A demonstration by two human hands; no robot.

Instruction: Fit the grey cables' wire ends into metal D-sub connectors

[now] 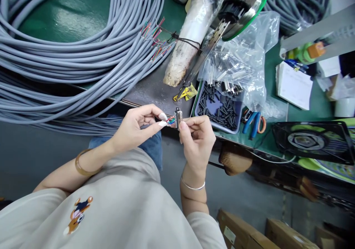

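Note:
My right hand is closed around a small metal connector, held upright just off the bench edge. My left hand pinches the thin coloured wires that run into the connector's left side, thumb and forefinger pressed together. Both hands meet in front of the green workbench. A big bundle of grey cables lies across the bench to the left, with stripped coloured wire ends showing near its middle.
A blue tray of short black tubes sits right of my hands, under clear plastic bags. Blue-handled pliers, a small fan, a paper pad and cardboard boxes on the floor are nearby.

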